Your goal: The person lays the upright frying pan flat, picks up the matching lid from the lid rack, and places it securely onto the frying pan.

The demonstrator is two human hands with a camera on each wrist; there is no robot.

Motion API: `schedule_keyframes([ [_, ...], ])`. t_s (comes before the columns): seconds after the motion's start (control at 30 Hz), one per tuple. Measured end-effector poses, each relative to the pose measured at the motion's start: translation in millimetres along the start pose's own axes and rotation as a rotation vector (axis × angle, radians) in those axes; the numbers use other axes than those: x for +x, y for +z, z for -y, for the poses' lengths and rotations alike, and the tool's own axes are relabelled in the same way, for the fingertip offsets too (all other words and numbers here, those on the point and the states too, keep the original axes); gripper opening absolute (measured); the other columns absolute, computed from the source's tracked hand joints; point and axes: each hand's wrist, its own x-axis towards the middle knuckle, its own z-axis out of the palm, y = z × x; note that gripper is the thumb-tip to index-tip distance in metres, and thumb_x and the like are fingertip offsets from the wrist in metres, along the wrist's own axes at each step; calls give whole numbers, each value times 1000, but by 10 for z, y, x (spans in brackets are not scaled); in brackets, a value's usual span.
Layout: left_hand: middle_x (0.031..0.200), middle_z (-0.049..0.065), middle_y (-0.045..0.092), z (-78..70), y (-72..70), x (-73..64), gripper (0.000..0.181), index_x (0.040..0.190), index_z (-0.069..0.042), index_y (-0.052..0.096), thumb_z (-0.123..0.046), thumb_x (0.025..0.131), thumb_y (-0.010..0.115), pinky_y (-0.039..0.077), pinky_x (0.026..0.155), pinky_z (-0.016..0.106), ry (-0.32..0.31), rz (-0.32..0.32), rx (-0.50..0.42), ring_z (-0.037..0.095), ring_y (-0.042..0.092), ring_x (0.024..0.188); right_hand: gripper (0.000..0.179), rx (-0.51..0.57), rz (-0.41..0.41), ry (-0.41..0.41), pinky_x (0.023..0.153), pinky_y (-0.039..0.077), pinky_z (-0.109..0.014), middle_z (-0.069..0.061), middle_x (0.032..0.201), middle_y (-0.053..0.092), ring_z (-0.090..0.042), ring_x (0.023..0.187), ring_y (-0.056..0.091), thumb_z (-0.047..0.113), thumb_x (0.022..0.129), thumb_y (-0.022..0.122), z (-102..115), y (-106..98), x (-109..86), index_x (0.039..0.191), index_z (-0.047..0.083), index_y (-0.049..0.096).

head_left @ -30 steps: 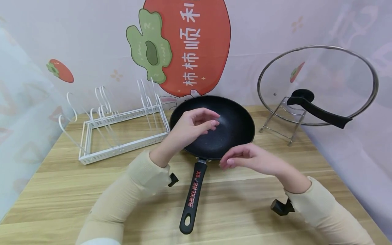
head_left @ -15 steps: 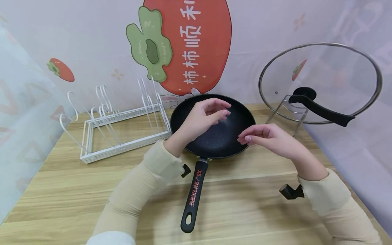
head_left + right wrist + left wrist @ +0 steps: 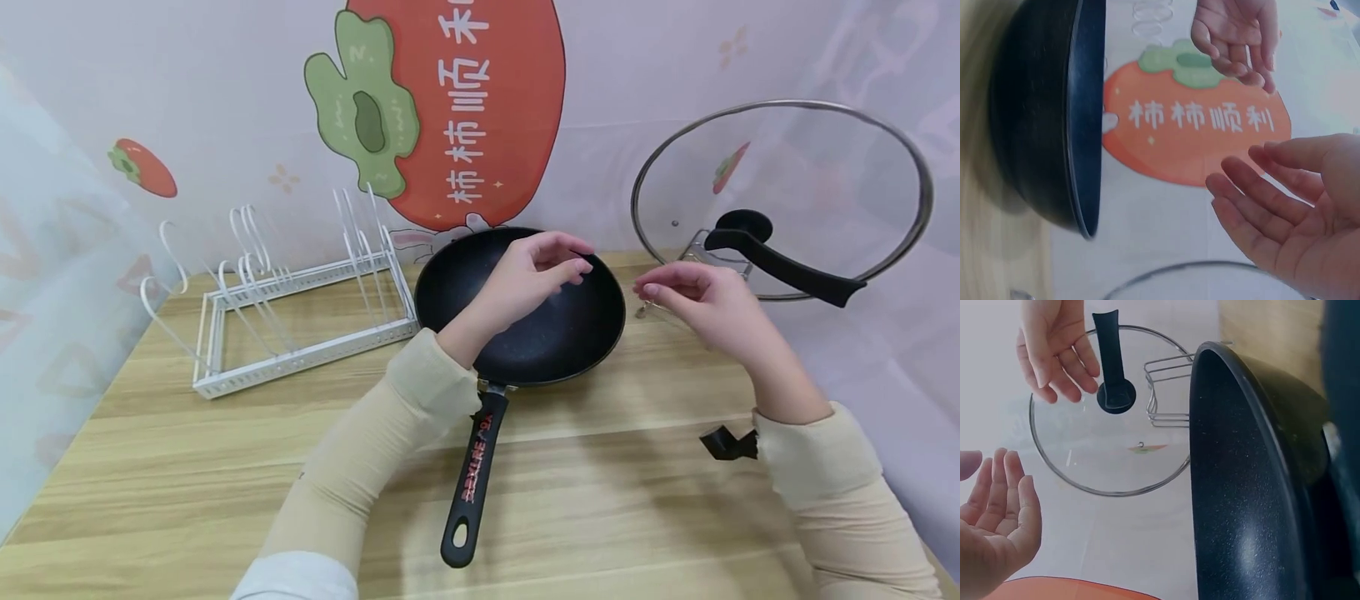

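Note:
A black frying pan (image 3: pixel 525 342) sits mid-table, its long handle (image 3: pixel 472 483) pointing toward me. My left hand (image 3: pixel 528 279) hovers over the pan with loosely bent fingers and nothing in them. Right of the pan, my right hand (image 3: pixel 705 308) is in the air, also holding nothing, fingers loosely bent. It overlaps the small wire stand (image 3: pixel 723 260) in the head view and hides most of it. On that stand leans a large glass lid (image 3: pixel 817 192) with a steel rim and a black handle (image 3: pixel 787 267). The right wrist view shows both hands (image 3: pixel 1297 212) apart from the pan (image 3: pixel 1035 119).
At the left stands a white rack (image 3: pixel 300 358) with several upright hoops, its right end close to the pan's rim. A patterned cloth (image 3: pixel 600 100) with a big red persimmon print hangs behind the wooden table (image 3: pixel 225 483).
Both hands have moved right and away from me, the right one farther, from the pan's front edge to before the lid's stand. Pan, rack and lid have stayed in place.

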Motion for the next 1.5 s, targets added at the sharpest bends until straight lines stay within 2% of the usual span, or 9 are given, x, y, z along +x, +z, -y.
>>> schedule_keyframes([
  [0.27,113,10,71,-37,87,144,26,127,-5,66,-12,103,63,55,82,30,-29,16,-15,17,67,100,17,-121,-256,33,71,45,-5,29,92,67,14,82,61,16,98,71,-39,-158,-3,110,3,76],
  [0.43,114,11,71,-114,168,253,27,129,-5,65,-12,104,62,55,84,27,-41,20,-45,17,66,101,19,-142,-376,18,74,44,-4,36,89,61,16,81,59,14,99,70,-75,-233,28,110,0,75],
  [0.53,114,10,71,-139,233,323,27,130,-5,65,-11,104,61,55,86,28,-49,26,-68,17,66,101,20,-119,-475,-11,75,44,-6,35,89,62,14,81,60,12,98,70,-127,-262,64,110,-2,75],
  [0.67,115,11,71,-124,326,426,27,129,-5,66,-12,104,61,56,89,34,-63,20,-90,18,66,101,20,-114,-596,-42,80,46,-8,15,96,73,11,84,62,12,98,68,-230,-292,122,111,-1,76],
  [0.83,118,8,69,-57,456,561,26,128,-5,68,-13,102,64,56,86,30,-112,-23,-99,12,63,102,22,-217,-627,-19,83,43,-7,-12,110,75,21,89,54,14,100,65,-342,-333,162,114,0,75],
  [1.03,120,4,68,44,538,670,27,129,-6,67,-13,103,63,56,85,28,-138,-27,-46,9,61,104,21,-324,-645,-28,90,37,-9,-19,112,74,31,87,40,7,99,65,-477,-368,238,115,-2,75],
  [1.17,120,4,69,148,562,727,27,129,-7,67,-12,104,62,55,84,29,-152,-40,-25,9,60,103,22,-373,-628,-6,99,46,-26,-20,114,73,-4,103,68,5,99,63,-537,-380,291,117,-3,73],
  [1.27,117,2,69,214,604,776,25,128,-7,68,-13,104,63,55,82,28,-177,-63,-34,9,61,102,21,-409,-606,8,100,47,-48,-23,114,72,-43,105,67,4,100,62,-567,-411,308,116,-4,72],
  [1.5,112,4,68,289,728,878,22,123,-6,70,-11,103,63,56,86,32,-210,-104,-65,13,62,100,23,-470,-515,93,94,41,-59,-29,111,69,-46,104,62,7,101,58,-643,-515,329,115,-7,70],
])
